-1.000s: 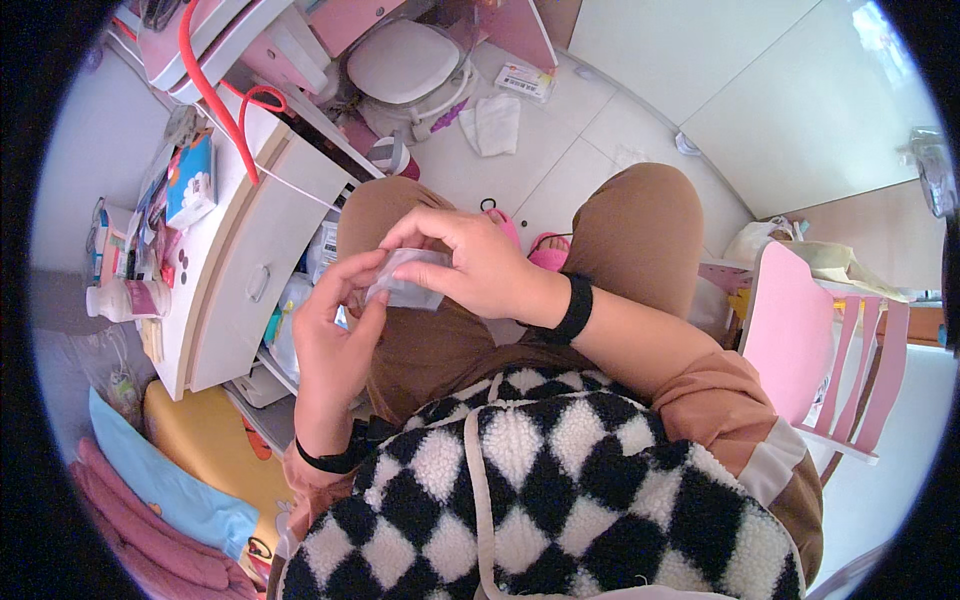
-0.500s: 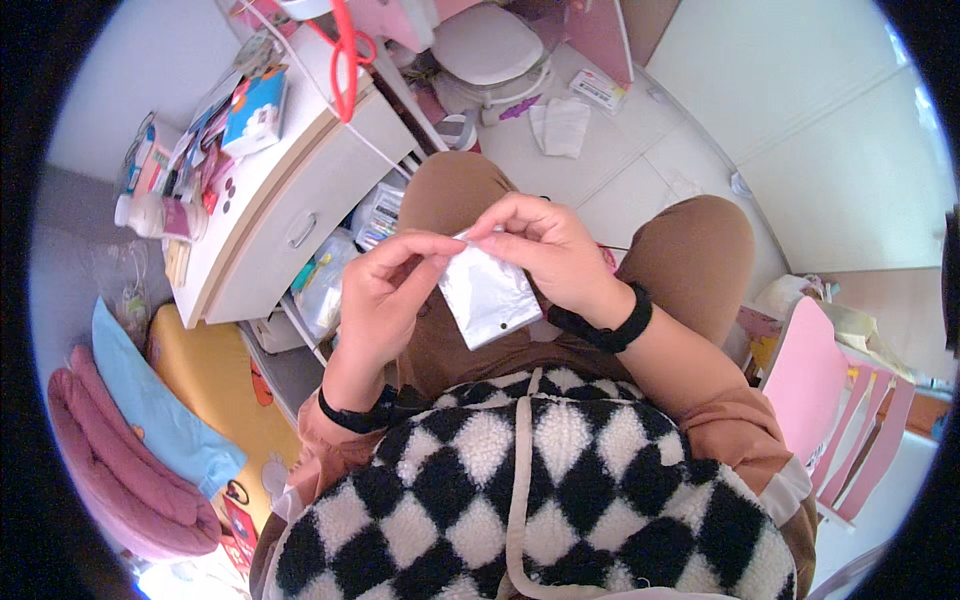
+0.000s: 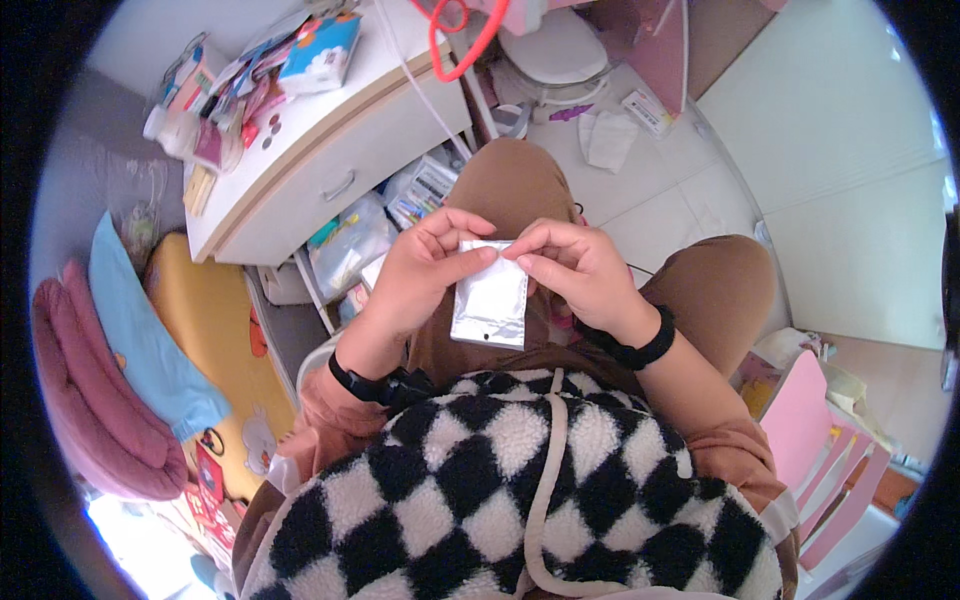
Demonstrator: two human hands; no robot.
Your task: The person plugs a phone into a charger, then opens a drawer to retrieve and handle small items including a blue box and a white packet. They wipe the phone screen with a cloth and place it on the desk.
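Observation:
A small silvery foil pouch (image 3: 490, 305) hangs above my lap, its end with a small dark hole pointing toward me. My left hand (image 3: 432, 268) pinches the far edge between thumb and fingers. Close beside that grip, my right hand (image 3: 583, 275) holds the right corner of the same edge with thumb and forefinger. Both hands wear black wristbands. What the pouch contains cannot be seen.
A white desk with a drawer (image 3: 335, 185) stands at the left, bearing a bottle (image 3: 190, 138) and a blue packet (image 3: 320, 55). Plastic bags fill the shelf below. A yellow bed (image 3: 215, 370) lies left, a pink chair (image 3: 800, 410) right.
The pouch has turned from slanted to nearly straight. My left fingers have shifted their grip along its far edge, and the view has swung to the left.

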